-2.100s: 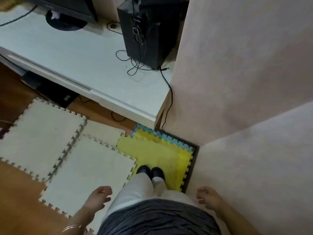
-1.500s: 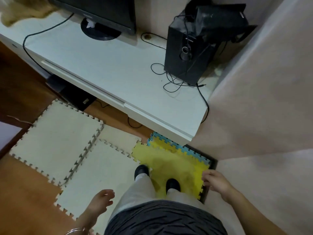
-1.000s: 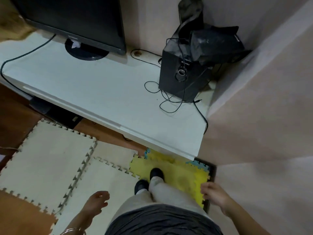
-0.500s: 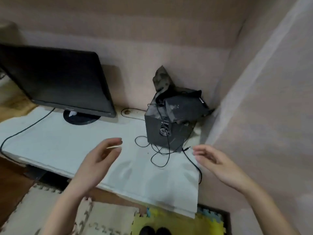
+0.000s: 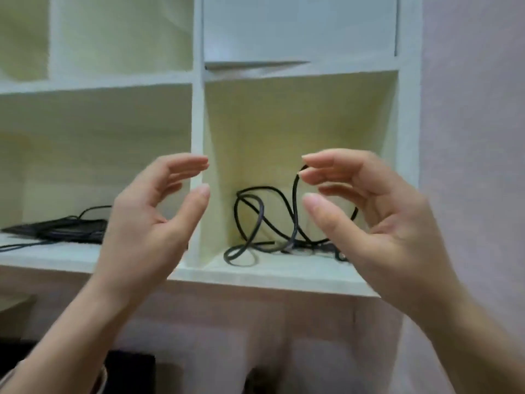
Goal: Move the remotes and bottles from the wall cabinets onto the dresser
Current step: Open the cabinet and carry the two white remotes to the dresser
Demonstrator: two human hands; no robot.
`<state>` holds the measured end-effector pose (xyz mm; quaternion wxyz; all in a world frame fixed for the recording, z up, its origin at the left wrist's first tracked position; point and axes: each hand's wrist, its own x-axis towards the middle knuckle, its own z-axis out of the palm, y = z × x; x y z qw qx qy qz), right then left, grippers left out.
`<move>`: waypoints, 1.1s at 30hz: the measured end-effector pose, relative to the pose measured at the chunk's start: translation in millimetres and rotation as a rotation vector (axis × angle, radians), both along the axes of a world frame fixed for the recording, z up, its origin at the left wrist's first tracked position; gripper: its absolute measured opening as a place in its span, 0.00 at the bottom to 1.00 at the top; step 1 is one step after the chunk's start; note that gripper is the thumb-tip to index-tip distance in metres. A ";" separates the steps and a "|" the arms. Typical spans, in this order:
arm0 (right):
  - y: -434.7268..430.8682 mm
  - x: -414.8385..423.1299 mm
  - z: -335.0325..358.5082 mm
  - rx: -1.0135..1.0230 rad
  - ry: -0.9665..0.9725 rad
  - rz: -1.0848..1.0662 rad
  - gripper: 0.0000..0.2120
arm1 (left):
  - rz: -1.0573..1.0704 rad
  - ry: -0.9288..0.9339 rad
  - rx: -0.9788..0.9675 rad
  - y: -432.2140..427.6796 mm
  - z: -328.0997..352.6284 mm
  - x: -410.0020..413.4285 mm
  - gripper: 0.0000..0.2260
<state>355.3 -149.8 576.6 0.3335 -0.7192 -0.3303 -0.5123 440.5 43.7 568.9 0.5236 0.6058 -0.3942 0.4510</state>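
Observation:
A white wall cabinet [image 5: 199, 115] with open cubbies fills the view. My left hand [image 5: 150, 220] is raised in front of the divider between two lower cubbies, fingers curved and apart, holding nothing. My right hand [image 5: 366, 214] is raised before the right lower cubby, also empty with curved fingers. That cubby holds a looped black cable [image 5: 264, 223]. The left lower cubby holds a flat black device with cords [image 5: 59, 228]. No remote or bottle shows in the visible cubbies. The dresser is out of view.
A closed white door [image 5: 298, 29] covers the upper right cubby. The upper left cubbies [image 5: 122, 38] look bare. A pink wall [image 5: 471, 137] stands to the right of the cabinet. Dark shapes sit at the bottom edge [image 5: 130, 373].
My view swung up from the floor and the desk with monitor and speaker to the wall cabinet. Both hands rose from my sides to chest height before the cubbies.

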 end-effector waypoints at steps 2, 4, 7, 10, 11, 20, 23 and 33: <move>3.6 6.2 36.7 -0.049 -0.104 -0.101 0.13 | -0.011 -0.050 -0.055 -2.4 35.3 5.0 0.10; 7.4 14.9 72.6 -0.060 -0.180 -0.192 0.14 | -0.007 -0.084 -0.091 -5.3 69.8 8.3 0.11; 14.3 29.8 124.5 -0.059 -0.264 -0.341 0.16 | 0.084 -0.129 -0.060 -11.1 116.2 19.1 0.14; 23.1 49.2 166.9 -0.113 -0.244 -0.513 0.19 | 0.191 -0.084 0.008 -16.1 153.5 37.6 0.21; 26.4 56.7 178.2 -0.129 -0.223 -0.551 0.21 | 0.179 -0.033 0.017 -17.3 164.3 44.3 0.23; 55.3 105.1 227.9 -0.192 -0.202 -0.700 0.25 | -0.086 0.076 0.046 -28.8 195.1 72.2 0.20; 54.4 108.9 228.2 -0.206 -0.230 -0.701 0.25 | -0.167 0.115 -0.003 -28.6 195.2 66.6 0.19; 48.7 83.3 214.4 -0.144 -0.342 -0.529 0.18 | -0.454 0.003 -0.040 -16.0 191.4 37.3 0.17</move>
